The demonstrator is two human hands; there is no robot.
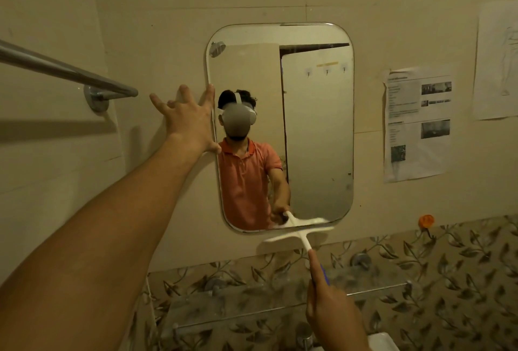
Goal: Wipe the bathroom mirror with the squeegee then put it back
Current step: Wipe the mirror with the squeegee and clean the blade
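White squeegee (298, 234) blade sits at the lower edge of the mirror (316, 126), its handle grasped by the right grip (333, 314). Left grip (187, 118), released, braces the mirror's left edge. Wiping step in hand; the next stroke likely requires raising the blade.

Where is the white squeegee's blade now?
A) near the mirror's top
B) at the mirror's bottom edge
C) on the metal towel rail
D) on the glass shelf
B: the right hand holds the white plastic squeegee with its blade at the bottom edge of the rounded mirror.
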